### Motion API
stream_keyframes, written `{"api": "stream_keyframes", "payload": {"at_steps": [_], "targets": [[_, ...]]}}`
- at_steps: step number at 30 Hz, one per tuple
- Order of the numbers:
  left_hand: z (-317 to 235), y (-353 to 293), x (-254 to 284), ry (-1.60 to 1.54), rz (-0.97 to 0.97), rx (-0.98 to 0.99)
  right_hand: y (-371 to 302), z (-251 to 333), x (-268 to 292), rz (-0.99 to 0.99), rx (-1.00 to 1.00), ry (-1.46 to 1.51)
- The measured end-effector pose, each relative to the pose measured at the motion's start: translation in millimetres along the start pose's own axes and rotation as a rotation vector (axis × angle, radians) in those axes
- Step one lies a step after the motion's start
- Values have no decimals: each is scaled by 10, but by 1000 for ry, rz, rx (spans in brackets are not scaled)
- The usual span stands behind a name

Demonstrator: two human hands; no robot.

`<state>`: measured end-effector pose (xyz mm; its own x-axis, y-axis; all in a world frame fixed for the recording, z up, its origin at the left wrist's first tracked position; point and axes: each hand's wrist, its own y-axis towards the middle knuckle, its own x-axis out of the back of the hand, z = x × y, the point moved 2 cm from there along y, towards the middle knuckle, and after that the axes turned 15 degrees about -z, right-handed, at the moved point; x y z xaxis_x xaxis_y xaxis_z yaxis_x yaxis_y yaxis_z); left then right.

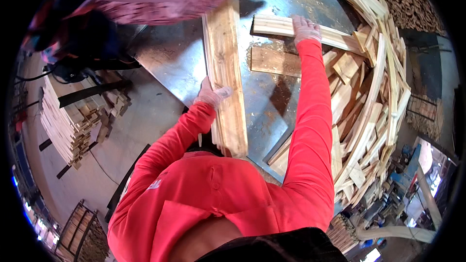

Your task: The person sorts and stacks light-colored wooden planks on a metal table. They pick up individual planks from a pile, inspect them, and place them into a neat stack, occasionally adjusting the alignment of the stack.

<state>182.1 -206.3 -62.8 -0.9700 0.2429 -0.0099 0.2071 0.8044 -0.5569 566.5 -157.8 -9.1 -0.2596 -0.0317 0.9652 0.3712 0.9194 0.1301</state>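
Pinching the long boards point(225, 58) between thumb and fingers, the left hand point(212, 96) has them over the bench's point(262, 111) near edge. The right hand point(306, 29) lies across shorter boards point(272, 25), grip unclear; a loose plank point(275, 61) lies beside. Heaped offcuts point(364, 111) crowd the right edge, a co-worker in pink point(160, 14) the far edge. Small white print point(154, 184) marks the red shirt point(218, 184).

Bright red over the shirt point(223, 179); honey-tan with darker grain on the long plank point(227, 58); creamier tan along the narrow plank point(274, 25); silvery blue-grey, tan-flecked, across the table point(260, 91).
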Motion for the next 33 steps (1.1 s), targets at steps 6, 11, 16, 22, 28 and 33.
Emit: {"api": "stream_keyframes", "payload": {"at_steps": [6, 11, 16, 22, 28, 33], "targets": [[-4, 418, 548, 12, 17, -72, -707, 276, 877, -115, 417, 112], [-360, 469, 483, 325, 7, -149, -1702, 634, 1268, -256, 719, 301], [-1654, 85, 521, 1122, -75, 58, -1720, 1741, 1245, -458, 483, 533], [-1245, 222, 994, 1321, -173, -577, -1767, 2836, 945, -550, 323, 845], [-1310, -324, 1171, 1433, -148, -481, -1846, 3099, 823, -300, -866, 1159], [-1276, -245, 1100, 1577, -186, -430, -1839, 3091, 762, 224, -906, 1805]]}}
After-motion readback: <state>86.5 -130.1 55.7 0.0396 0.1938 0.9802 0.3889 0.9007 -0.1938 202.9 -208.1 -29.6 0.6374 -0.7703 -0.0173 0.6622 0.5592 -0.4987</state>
